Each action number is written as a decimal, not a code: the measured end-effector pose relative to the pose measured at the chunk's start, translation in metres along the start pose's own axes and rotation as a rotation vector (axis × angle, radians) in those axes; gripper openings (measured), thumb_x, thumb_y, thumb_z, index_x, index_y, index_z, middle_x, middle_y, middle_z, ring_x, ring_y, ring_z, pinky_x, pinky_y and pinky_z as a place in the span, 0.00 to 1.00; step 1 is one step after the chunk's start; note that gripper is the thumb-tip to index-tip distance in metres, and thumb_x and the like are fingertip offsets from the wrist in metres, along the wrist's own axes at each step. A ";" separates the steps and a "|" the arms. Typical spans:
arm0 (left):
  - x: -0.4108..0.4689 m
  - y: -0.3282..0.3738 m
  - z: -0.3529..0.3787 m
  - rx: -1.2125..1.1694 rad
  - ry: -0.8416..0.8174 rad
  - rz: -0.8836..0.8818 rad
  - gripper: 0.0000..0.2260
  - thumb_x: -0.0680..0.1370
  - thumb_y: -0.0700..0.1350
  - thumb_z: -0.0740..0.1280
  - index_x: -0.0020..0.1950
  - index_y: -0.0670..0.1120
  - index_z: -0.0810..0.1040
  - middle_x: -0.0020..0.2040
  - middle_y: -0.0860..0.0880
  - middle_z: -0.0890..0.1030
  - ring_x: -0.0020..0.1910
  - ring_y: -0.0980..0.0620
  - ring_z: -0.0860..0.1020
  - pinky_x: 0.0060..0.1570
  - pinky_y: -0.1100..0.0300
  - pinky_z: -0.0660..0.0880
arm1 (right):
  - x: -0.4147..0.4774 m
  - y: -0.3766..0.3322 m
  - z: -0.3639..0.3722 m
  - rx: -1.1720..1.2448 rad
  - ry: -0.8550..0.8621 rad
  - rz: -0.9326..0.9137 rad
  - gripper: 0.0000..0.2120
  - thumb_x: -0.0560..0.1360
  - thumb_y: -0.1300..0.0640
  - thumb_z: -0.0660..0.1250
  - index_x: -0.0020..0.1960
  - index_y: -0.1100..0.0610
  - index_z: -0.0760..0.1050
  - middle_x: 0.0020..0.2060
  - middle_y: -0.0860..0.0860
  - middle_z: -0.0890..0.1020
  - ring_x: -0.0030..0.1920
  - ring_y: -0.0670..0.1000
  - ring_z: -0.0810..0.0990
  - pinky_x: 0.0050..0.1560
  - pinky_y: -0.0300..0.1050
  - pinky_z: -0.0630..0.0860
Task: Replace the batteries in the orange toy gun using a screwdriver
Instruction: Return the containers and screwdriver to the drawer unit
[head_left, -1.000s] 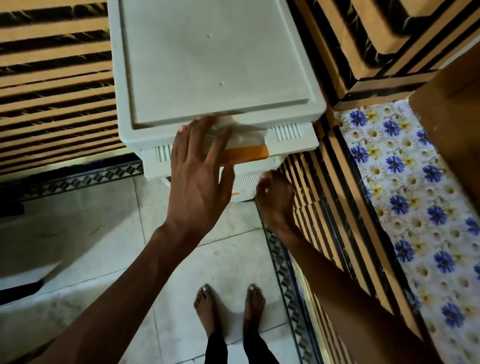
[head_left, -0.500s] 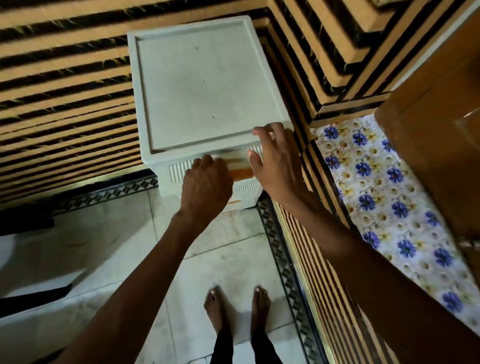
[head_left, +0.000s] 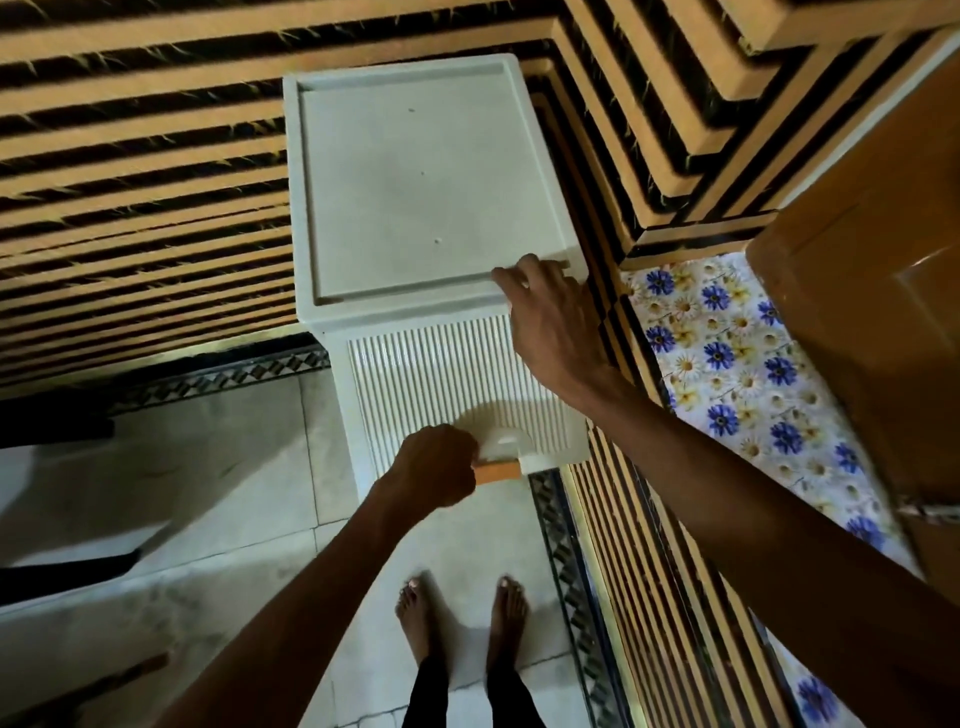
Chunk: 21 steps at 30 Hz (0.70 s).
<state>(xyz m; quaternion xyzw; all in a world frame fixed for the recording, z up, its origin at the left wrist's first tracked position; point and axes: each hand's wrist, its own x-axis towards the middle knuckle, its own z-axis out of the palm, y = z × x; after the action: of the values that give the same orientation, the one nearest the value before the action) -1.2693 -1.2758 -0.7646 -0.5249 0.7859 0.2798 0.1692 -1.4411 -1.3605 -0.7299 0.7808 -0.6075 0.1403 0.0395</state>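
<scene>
Orange-and-black striped wall tiles (head_left: 145, 171) meet in a corner, and a tall white plastic cabinet (head_left: 415, 197) with a recessed square top stands pushed into it on the pale stone floor tiles (head_left: 208, 467). Its ribbed white front panel (head_left: 441, 374) faces the person, whose bare feet (head_left: 506, 608) are planted on the floor just before it.

The left hand (head_left: 434, 465) is down at the lower edge of that ribbed front, fist clenched round a short orange handle (head_left: 500, 473); only the handle's right end sticks out past the knuckles. The right hand (head_left: 553, 327) is up on the cabinet's front right corner, its bent fingers (head_left: 511, 275) laid over the raised rim of the top. The thumb is hidden, so I cannot tell whether it clamps the edge or merely steadies it.

To the right, a cloth printed with blue and yellow flowers (head_left: 727, 374) covers a low surface along the wall, and a glossy brown wooden panel (head_left: 857, 338) stands over its far side.

Where the orange toy gun or the screwdriver lies I cannot tell from this spot.
</scene>
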 end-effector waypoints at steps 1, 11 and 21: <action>0.013 -0.009 0.010 -0.021 -0.029 -0.018 0.17 0.76 0.42 0.65 0.65 0.47 0.79 0.63 0.46 0.79 0.63 0.45 0.78 0.60 0.54 0.76 | -0.001 0.000 0.002 0.013 0.009 0.005 0.25 0.70 0.70 0.67 0.65 0.57 0.75 0.55 0.54 0.77 0.55 0.55 0.76 0.47 0.49 0.76; 0.113 -0.063 0.040 0.232 0.012 -0.199 0.39 0.80 0.53 0.63 0.81 0.52 0.38 0.82 0.48 0.44 0.81 0.48 0.51 0.75 0.36 0.51 | -0.004 0.004 0.023 0.105 0.125 0.025 0.26 0.69 0.69 0.68 0.66 0.57 0.75 0.58 0.54 0.76 0.59 0.54 0.72 0.52 0.44 0.73; 0.096 -0.059 0.044 -0.484 0.453 -0.311 0.10 0.77 0.43 0.67 0.58 0.43 0.81 0.63 0.44 0.78 0.60 0.43 0.78 0.59 0.48 0.76 | -0.032 0.006 0.035 0.128 0.071 0.009 0.35 0.74 0.70 0.66 0.79 0.60 0.59 0.76 0.58 0.62 0.78 0.57 0.58 0.75 0.41 0.58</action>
<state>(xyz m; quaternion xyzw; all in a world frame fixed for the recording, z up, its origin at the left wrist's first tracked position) -1.2537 -1.3363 -0.8681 -0.7116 0.6251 0.3053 -0.0979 -1.4480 -1.3406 -0.7727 0.7735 -0.5991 0.2067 0.0103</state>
